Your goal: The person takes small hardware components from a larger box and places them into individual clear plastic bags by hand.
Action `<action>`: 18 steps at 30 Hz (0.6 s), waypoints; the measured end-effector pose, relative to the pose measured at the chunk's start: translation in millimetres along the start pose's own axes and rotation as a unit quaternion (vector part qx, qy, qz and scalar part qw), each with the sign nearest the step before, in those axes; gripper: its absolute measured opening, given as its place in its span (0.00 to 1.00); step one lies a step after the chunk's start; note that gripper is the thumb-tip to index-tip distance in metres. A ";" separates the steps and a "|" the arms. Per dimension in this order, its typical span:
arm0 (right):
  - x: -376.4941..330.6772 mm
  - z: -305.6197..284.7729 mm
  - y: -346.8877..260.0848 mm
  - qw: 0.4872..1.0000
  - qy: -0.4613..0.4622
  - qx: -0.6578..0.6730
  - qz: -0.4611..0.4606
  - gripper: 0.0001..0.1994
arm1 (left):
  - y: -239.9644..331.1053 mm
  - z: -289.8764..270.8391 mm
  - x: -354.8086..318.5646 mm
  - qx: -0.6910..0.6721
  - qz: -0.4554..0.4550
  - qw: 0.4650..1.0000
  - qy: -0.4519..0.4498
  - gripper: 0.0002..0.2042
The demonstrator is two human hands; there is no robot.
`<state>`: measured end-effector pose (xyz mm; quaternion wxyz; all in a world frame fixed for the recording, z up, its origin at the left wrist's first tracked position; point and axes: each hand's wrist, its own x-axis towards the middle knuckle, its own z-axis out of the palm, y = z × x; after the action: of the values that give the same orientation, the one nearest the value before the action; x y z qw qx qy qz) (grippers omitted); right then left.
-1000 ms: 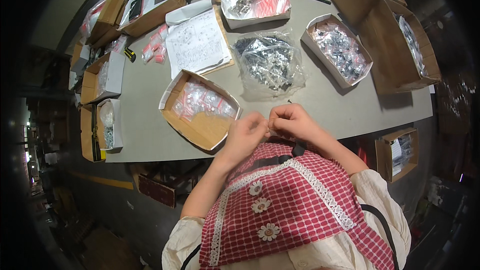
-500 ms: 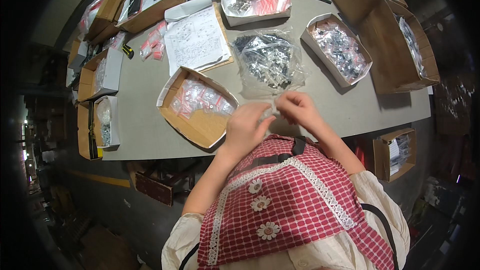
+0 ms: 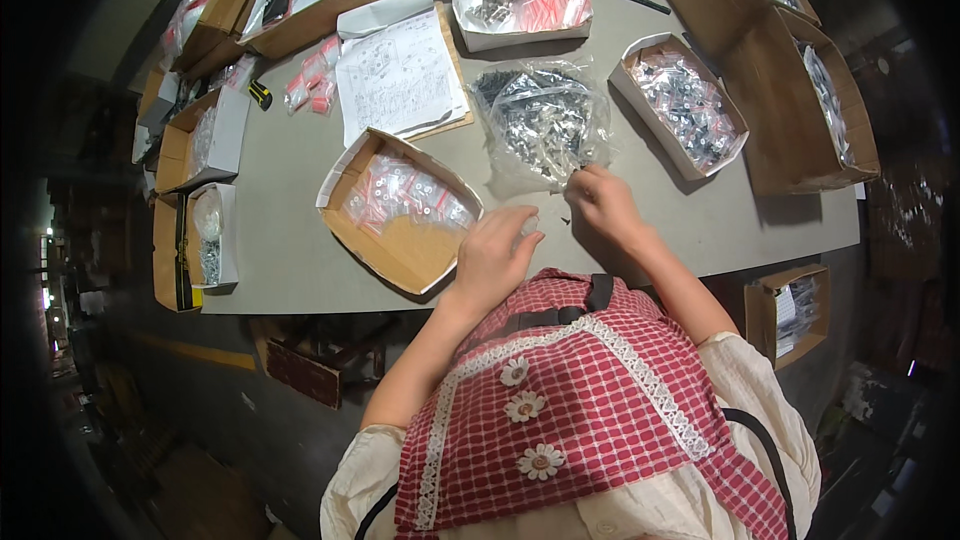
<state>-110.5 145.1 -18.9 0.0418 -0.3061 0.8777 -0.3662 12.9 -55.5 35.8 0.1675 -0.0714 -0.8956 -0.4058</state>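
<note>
My left hand [image 3: 497, 252] hovers over the near table edge, fingers curled around a small clear plastic bag [image 3: 529, 227]. My right hand [image 3: 601, 202] reaches forward and pinches at the near edge of a large clear bag of dark metal parts [image 3: 541, 120]. Just left of my left hand lies an open cardboard box [image 3: 399, 208] holding small clear packets with red markings. What my right fingertips hold is too small to tell.
A sheet with printed diagrams [image 3: 397, 78] lies beyond the box. More cardboard boxes of bagged metal parts stand at the right [image 3: 684, 105] and far right [image 3: 800, 80], another at the back [image 3: 517, 2]. Several boxes line the left edge [image 3: 195, 140]. The grey table [image 3: 290, 230] ends near my body.
My hands were together near my chest, working on a small bag. Now they have parted: the right hand has reached forward to the big bag of parts, the left stays near the edge.
</note>
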 end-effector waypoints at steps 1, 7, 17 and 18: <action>-1.0 -1.6 6.4 0.997 0.007 0.066 0.029 0.08 | 1.2 0.6 0.3 -0.005 -0.009 1.000 -0.005 0.13; -7.2 -28.0 -8.1 0.800 -0.018 0.535 0.270 0.09 | 0.3 7.6 6.2 -0.041 -0.020 0.999 -0.009 0.14; -13.1 -53.0 -57.7 0.839 -0.065 0.521 0.145 0.09 | 10.8 19.4 22.8 -0.097 -0.009 0.995 -0.012 0.16; -12.9 -53.4 -61.4 0.851 -0.063 0.503 0.141 0.09 | 11.5 18.7 23.4 -0.096 -0.009 0.995 -0.014 0.16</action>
<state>-84.9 151.9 59.1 0.2962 -0.1388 0.6029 -0.7277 -10.4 -34.1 40.7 0.1438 -0.0853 -0.8555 -0.4902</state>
